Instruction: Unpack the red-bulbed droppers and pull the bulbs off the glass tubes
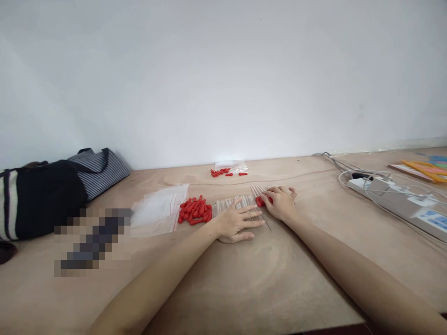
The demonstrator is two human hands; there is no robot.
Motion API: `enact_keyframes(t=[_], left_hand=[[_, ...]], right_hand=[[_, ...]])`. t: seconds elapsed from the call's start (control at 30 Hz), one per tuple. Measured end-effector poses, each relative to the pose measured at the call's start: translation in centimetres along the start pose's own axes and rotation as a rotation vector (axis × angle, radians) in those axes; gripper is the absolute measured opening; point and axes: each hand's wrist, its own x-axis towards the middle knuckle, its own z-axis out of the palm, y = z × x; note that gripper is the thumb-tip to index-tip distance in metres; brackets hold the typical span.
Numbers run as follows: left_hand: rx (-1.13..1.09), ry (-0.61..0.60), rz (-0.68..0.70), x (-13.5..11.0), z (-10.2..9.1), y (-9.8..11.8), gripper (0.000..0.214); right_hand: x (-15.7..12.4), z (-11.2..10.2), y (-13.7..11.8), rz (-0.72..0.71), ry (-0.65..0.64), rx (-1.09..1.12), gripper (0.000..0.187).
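My left hand (237, 223) lies palm down with fingers spread over a row of clear glass tubes (223, 204), pressing on or resting against them. Just right of it, my right hand (281, 203) rests over droppers with red rubber bulbs (259, 201). Its fingers are apart, and the thumb and a fingertip touch the bulbs. Thin glass tips (256, 189) point away beyond these bulbs. One thin tip (268, 224) sticks out toward me between the hands. Left of the tubes is a pile of loose red rubber bulbs (195, 209). My palms hide part of the glass.
Clear zip bags (157, 209) lie left of the pile. Farther back are more red bulbs (220, 172) beside a small plastic bag (230, 164). A power strip (394, 204) with cables stands right, a dark bag (49, 200) left. A pixelated dark object (94, 242) lies front left.
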Motion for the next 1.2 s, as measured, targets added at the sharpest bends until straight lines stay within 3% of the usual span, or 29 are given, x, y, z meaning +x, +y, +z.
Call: enact_keyframes(t=[0.23,0.43,0.57,0.83,1.2], left_hand=[[-0.012,-0.027,0.118,1.8,0.5,2.7,0.046],[-0.018,-0.042,0.033,1.9,0.5,1.3,0.052],[0.006,-0.025,-0.022,0.6,0.1,0.8,0.047],[-0.001,-0.013,-0.081,-5.4,-1.7,0.3,0.043],[0.037,-0.061,-0.090,-5.1,-1.7,-0.9,0.049]], right_hand=[[0.1,-0.2,0.0,-0.099,-0.014,0.026,0.029],[0.6,0.3,-0.4,-0.040,-0.012,0.055,0.025],[0.8,0.5,-0.5,-0.008,-0.024,0.072,0.023],[0.5,0.2,-0.9,-0.082,-0.021,0.033,0.031],[0.2,0.2,-2.5,-0.065,-0.035,-0.152,0.028]])
